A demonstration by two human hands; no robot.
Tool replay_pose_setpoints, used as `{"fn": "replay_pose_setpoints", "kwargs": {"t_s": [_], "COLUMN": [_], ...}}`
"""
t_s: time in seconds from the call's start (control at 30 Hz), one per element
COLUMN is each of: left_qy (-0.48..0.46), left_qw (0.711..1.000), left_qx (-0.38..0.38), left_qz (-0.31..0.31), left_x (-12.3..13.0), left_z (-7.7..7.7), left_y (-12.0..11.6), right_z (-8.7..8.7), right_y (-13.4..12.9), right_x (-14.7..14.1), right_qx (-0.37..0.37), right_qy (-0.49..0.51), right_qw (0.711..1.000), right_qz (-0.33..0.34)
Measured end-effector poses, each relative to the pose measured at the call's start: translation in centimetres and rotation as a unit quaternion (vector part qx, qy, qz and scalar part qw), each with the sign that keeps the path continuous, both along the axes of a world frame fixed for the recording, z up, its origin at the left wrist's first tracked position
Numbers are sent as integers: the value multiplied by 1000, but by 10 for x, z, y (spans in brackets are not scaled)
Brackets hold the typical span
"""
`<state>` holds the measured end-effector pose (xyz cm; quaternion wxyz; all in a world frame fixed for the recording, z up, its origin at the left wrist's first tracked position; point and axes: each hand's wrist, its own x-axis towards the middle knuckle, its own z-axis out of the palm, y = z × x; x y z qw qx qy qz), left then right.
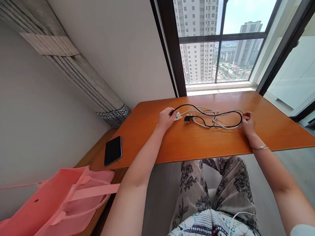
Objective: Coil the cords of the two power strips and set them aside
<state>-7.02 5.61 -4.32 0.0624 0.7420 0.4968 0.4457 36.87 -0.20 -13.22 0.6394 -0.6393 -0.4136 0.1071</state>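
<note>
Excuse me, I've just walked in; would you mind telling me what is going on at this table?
A person is handling a black cord over the table. The left hand grips one end of it, and the right hand pinches its bend at the other side. Its black plug lies between the hands, nearer the left. A white cord loops around among the black one's curves, and a phone lies off to the left.
</note>
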Motion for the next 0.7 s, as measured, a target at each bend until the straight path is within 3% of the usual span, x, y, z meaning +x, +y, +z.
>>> {"fn": "replay_pose_setpoints", "kwargs": {"t_s": [0.1,0.17,0.3,0.37,0.5,0.7], "left_qy": [-210,-297,-355,-367,-398,-453], "left_qw": [977,954,932,927,912,888], "left_qx": [42,52,42,30,27,23], "left_qz": [-1,-11,-51,-73,-93,-78], "left_x": [-2,-1,9,15,23,22], "left_z": [10,19,35,41,50,57], "left_y": [-1,-3,-16,-24,-37,-47], "right_z": [3,7,20,27,39,48], "right_y": [-3,-7,-25,-39,-68,-85], "right_x": [-2,-4,-18,-29,-45,-53], "right_qx": [-3,5,77,99,-1,-108], "right_qy": [-103,-125,-218,-288,-408,-506], "right_qw": [995,992,972,949,898,848], "right_qz": [2,15,32,82,162,117]}}
